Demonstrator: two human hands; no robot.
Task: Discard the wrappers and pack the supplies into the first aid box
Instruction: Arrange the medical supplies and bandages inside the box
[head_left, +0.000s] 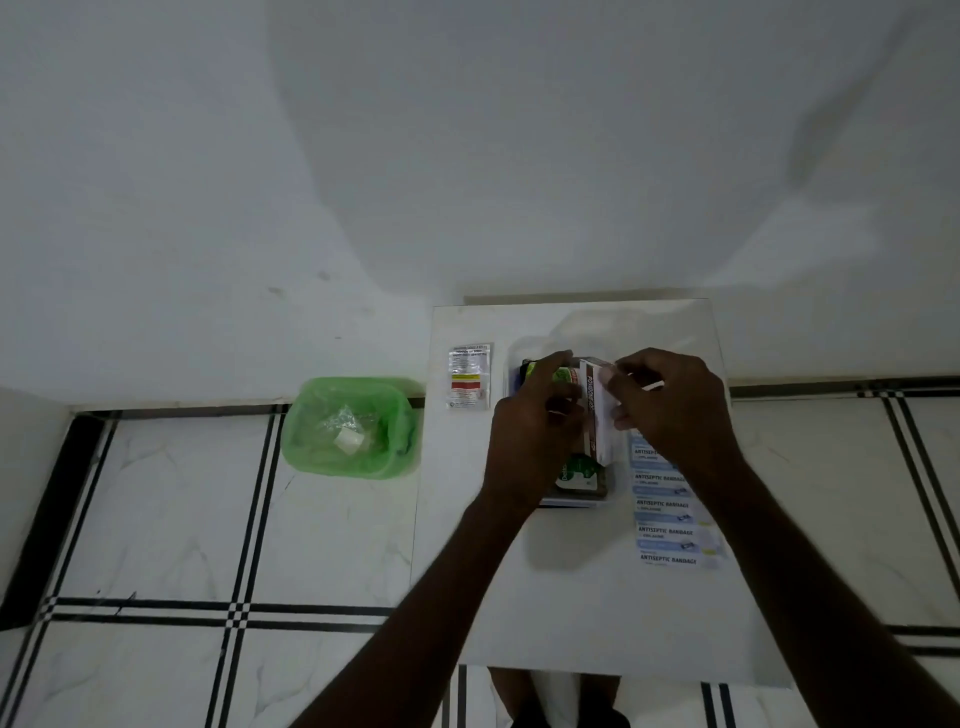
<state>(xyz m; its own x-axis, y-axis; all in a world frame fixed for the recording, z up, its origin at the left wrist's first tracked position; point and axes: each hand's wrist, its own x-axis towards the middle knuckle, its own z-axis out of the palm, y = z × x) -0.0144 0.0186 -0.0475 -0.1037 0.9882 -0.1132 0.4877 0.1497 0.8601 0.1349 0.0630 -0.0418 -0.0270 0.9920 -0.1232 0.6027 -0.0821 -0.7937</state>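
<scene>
Both hands hold a white ointment carton with a red-brown side stripe, tilted over the clear first aid box. My left hand grips its left side; my right hand pinches its upper right end. Inside the box lie a green Dettol pack and a dark item, mostly hidden by my hands. A strip of blue-and-white antiseptic bandages lies right of the box. A small clear sachet with red and yellow print lies left of it.
The things rest on a small white table against a white wall. A bin lined with a green bag stands on the tiled floor to the left, holding clear wrappers and a white scrap.
</scene>
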